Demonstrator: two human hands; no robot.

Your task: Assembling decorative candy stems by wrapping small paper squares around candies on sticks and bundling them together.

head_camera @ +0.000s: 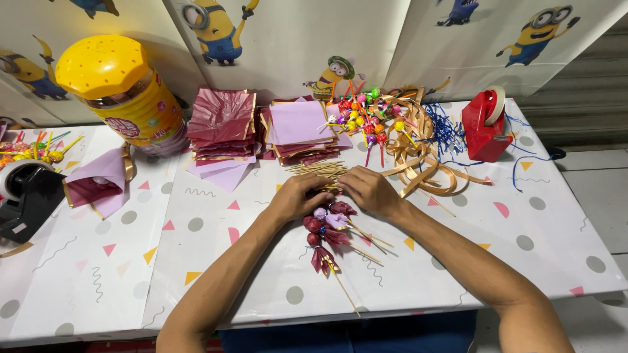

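Head view, looking down on table (pixel 458 261) w/ white patterned cover.

Both hands met at centre, over a pile of thin wooden sticks (pixel 320 171). Left hand (pixel 302 196): fingers curled in, tips down on the near end of the sticks; couldn't tell if it actually pinched one. Right hand (pixel 367 189): knuckles up, fingers bent under, touching left hand's fingertips; grip hidden, couldn't tell what it held.

Just at 6 o'clock of the hands: cluster of wrapped lollipops (pixel 327 229), maroon and lilac paper, on sticks, lying flat, sticks pointing toward 5 o'clock. Touching or nearly under the hands.

At 12 o'clock: stack of lilac paper squares (pixel 299 124) w/ gold edge. At 11 o'clock: stack of maroon sheets (pixel 221 121). At 1 o'clock: heap of unwrapped coloured lollipops (pixel 363 114), beside it loose gold ribbon (pixel 418 163) and blue twist ties (pixel 445 131).

At 2 o'clock, well apart: red tape dispenser (pixel 485 127). At 10 o'clock: tilted jar w/ yellow lid (pixel 121 91). At 9 o'clock, far edge: black tape dispenser (pixel 27 196), a folded lilac sheet (pixel 98 183) near it.
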